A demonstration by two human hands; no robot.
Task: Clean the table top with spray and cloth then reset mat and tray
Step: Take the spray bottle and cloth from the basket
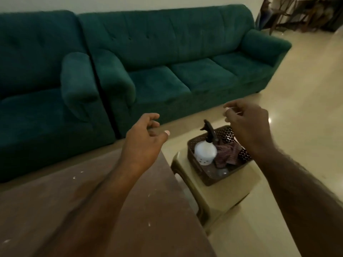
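Note:
A white spray bottle (205,152) with a dark trigger head stands in a brown perforated basket (230,133), beside a crumpled dark checked cloth (229,154). The basket rests on a low beige plastic stool (219,197) to the right of the brown wooden table top (92,210), which carries small white specks. My left hand (144,143) hovers over the table's far right corner, fingers loosely curled and holding nothing. My right hand (246,123) hangs above the basket's far edge, fingers apart and curled, touching nothing. No mat or tray shows.
A dark green sofa (185,58) and a matching armchair (37,89) stand along the wall just beyond the table. Glossy cream floor (306,89) spreads to the right. Wooden furniture legs (297,15) appear at the far top right.

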